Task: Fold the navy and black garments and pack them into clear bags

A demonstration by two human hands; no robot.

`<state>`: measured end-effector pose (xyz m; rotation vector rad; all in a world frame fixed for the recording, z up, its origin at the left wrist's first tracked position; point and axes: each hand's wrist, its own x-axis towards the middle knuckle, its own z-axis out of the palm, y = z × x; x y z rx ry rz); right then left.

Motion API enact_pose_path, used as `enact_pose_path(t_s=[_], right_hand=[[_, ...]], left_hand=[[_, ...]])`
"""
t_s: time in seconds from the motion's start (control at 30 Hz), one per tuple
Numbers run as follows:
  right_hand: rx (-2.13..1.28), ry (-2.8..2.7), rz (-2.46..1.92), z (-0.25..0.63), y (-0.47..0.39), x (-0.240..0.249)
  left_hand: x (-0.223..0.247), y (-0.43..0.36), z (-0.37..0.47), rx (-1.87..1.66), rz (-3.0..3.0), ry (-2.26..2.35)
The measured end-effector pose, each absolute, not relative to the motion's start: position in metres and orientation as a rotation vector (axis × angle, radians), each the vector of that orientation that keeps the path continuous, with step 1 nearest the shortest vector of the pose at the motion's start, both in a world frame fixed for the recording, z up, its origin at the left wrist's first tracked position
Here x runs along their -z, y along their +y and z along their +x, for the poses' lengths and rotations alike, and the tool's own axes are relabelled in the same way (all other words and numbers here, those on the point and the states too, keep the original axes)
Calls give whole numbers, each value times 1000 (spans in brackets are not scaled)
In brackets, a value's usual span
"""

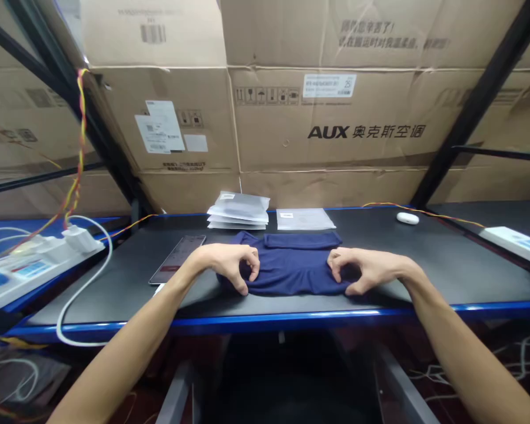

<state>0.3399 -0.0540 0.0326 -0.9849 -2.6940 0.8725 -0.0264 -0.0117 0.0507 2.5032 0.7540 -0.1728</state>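
Note:
A navy blue cloth (294, 271), perhaps a folded garment, lies on the black tabletop before me, with a folded band (302, 240) along its far side. My left hand (235, 264) is at its left end, fingers curled down onto the fabric and thumb by the near edge. At the right end, my right hand (363, 268) is bent in the same way, its thumb and fingertips on the cloth near the front corner. Small creases run across the fabric between both hands. Part of each end is covered by the hands.
Behind the cloth are a stack of frosted plastic packets (238, 211) and a single packet (305, 219). A phone (176, 260) lies left, a white case (407, 218) right. Power strips (37, 262) with cables flank the table (446, 288). Large cardboard (335, 165) stands behind.

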Motion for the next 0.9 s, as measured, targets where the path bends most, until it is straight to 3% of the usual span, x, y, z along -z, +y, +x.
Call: enact_pose_path(t_s=[0.17,0.43,0.67,0.9], right_hand=[[-951,-2423,-1157,348,-50,-31],[-854,-2078,-1409,360,-29,-24],[-361,-1987,-1884,357,-15,-13],[-210,-1883,-1799,360,-19,-14]], left_hand=[[-55,-3,-34,11,2401,758],[-50,10,-35,-437,2427,1207],[-22,25,-31,-266,2663,1571],[-28,26,-37,-283,2659,1667]])
